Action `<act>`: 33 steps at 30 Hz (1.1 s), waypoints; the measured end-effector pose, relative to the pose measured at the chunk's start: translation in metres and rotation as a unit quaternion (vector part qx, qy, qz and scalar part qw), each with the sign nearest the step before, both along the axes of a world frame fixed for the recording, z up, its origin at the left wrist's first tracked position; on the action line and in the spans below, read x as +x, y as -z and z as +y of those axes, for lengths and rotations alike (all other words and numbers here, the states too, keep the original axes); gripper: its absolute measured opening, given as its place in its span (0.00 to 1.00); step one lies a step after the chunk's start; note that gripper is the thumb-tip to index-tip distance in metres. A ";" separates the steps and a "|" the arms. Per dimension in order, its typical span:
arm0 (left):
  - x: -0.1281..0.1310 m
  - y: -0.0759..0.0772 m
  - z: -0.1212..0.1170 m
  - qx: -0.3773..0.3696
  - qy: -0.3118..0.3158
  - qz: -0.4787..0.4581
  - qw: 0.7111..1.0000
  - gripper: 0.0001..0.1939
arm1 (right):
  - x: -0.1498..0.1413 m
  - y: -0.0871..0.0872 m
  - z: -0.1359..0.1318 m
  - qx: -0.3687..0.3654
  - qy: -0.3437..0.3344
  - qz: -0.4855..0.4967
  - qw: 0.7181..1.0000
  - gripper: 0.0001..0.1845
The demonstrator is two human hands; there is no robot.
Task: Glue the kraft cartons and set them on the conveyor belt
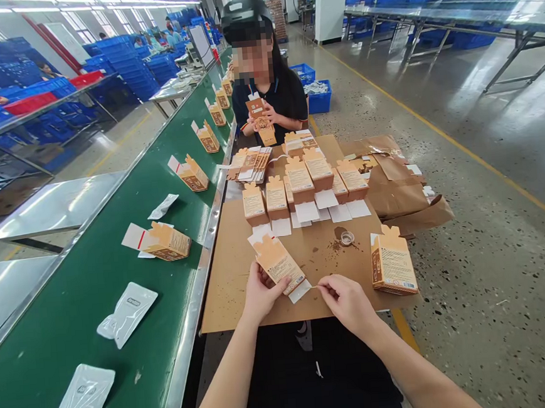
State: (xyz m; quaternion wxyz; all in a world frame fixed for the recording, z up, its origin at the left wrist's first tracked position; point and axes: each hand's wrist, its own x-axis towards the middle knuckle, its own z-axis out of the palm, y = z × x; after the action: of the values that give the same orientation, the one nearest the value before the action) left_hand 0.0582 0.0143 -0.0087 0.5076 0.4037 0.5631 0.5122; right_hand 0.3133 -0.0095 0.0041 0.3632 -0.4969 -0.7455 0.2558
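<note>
bare forearms (223,387), left hand (263,289) around angular cardboard carton (281,261), right hand (346,299) in pinch on thin stick (313,287)

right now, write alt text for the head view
The left hand holds a tan carton while the right hand pinches something thin beside its white flap, over a cardboard sheet. More cartons stand beyond, before a co-worker; at left, a green belt carries open cartons and pale packets.

Boxes (300,180) block ahead; room behind them seems tight.
</note>
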 end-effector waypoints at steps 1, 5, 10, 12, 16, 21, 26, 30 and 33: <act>0.002 0.003 -0.004 0.009 -0.004 0.012 1.000 0.45 | 0.005 -0.003 -0.001 0.000 0.007 0.002 1.000 0.16; 0.010 0.016 -0.028 0.036 -0.006 0.106 0.994 0.43 | 0.026 -0.017 -0.012 0.000 0.045 0.027 0.999 0.14; 0.018 0.022 -0.047 0.062 -0.017 0.201 0.977 0.36 | 0.043 -0.033 -0.027 -0.008 0.081 0.061 0.995 0.15; 0.022 0.019 -0.048 0.063 -0.026 0.221 0.973 0.34 | 0.042 -0.037 -0.031 -0.003 0.084 0.065 0.994 0.15; 0.024 0.014 -0.044 0.068 -0.020 0.249 0.966 0.31 | 0.032 -0.040 -0.034 0.017 0.069 0.072 0.995 0.14; -0.018 0.005 -0.043 0.074 -0.108 0.307 0.943 0.32 | 0.031 -0.040 -0.034 0.013 0.073 0.083 0.994 0.14; -0.122 -0.015 -0.075 -0.066 -0.290 0.397 0.868 0.41 | 0.047 -0.036 -0.037 -0.015 0.084 0.085 0.993 0.18; -0.184 -0.017 -0.102 -0.145 -0.413 0.391 0.809 0.47 | 0.044 -0.040 -0.033 -0.023 0.069 0.096 0.993 0.19; -0.199 -0.017 -0.103 -0.134 -0.450 0.342 0.814 0.49 | 0.033 -0.049 -0.023 -0.023 0.048 0.095 0.994 0.17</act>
State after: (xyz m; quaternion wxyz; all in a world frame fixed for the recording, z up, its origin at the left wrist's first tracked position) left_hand -0.1409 -0.0891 0.0088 0.0439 0.1825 0.8821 0.4321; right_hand 0.3464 -0.0326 0.0526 0.4332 -0.5138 -0.6765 0.3011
